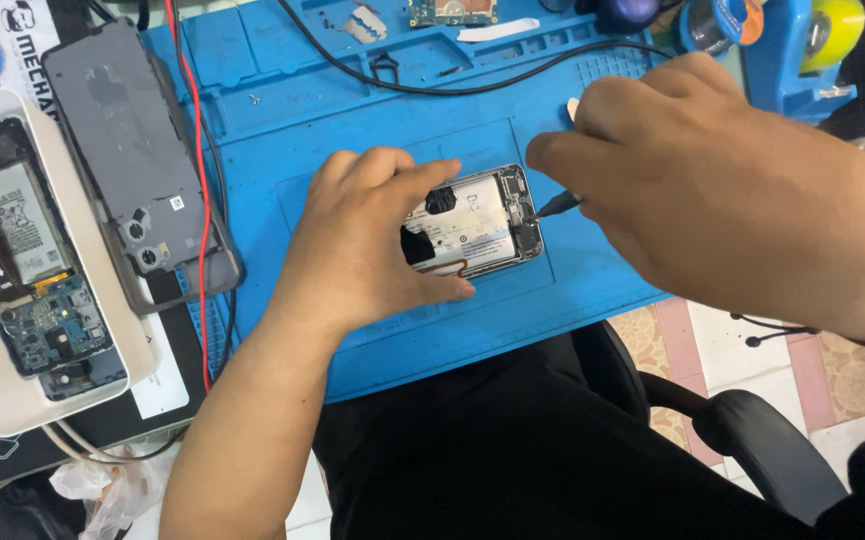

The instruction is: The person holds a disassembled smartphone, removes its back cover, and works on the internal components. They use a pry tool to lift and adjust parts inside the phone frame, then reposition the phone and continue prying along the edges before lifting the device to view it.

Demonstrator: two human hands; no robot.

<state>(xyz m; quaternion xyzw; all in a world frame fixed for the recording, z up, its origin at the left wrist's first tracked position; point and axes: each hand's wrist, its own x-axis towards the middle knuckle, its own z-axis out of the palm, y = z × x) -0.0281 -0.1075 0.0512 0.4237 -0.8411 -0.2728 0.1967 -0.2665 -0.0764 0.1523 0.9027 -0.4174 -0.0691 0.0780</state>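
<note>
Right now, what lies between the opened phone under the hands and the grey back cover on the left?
In the head view, only the left hand, bare blue mat and a red wire.

left hand [367, 240]: steadies opened phone [477, 222] on blue mat [372, 120]
right hand [682, 170]: holds screwdriver [557, 205] at phone's edge

Phone repair workshop, blue repair mat [372, 330], opened phones [27, 260], loose back cover [132, 150], tape rolls [832, 30]
</note>
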